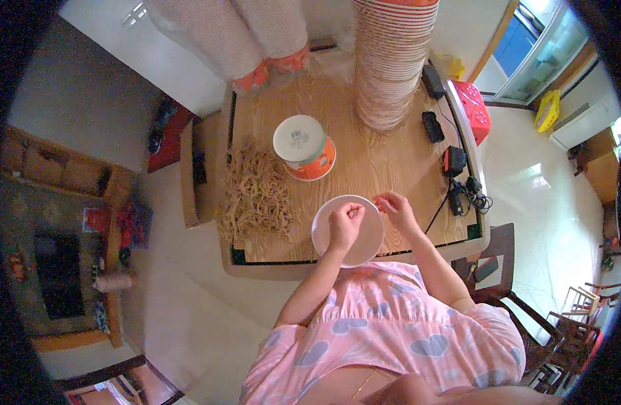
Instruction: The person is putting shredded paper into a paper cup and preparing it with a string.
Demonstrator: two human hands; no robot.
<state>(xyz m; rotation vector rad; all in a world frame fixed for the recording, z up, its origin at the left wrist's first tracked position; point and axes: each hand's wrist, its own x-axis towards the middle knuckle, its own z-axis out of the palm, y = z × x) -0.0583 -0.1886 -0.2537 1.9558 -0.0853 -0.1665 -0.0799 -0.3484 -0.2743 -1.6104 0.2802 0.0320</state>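
A white round paper tub stands at the near edge of the table, its pale inside facing up. Over its opening is my left hand, fingers curled closed; whatever they hold is too small to make out. My right hand is at the tub's right rim, thumb and fingertips drawn together, and a thing between them cannot be told. Left of the tub lies a heap of tan twine pieces. Behind it sits an orange-and-white paper tub, with a white round base or lid on top.
A tall stack of paper tubs rises at the back right of the wooden table. More wrapped stacks stand at the back left. Black adapters and cables lie along the right edge. A red plastic stool is beyond it.
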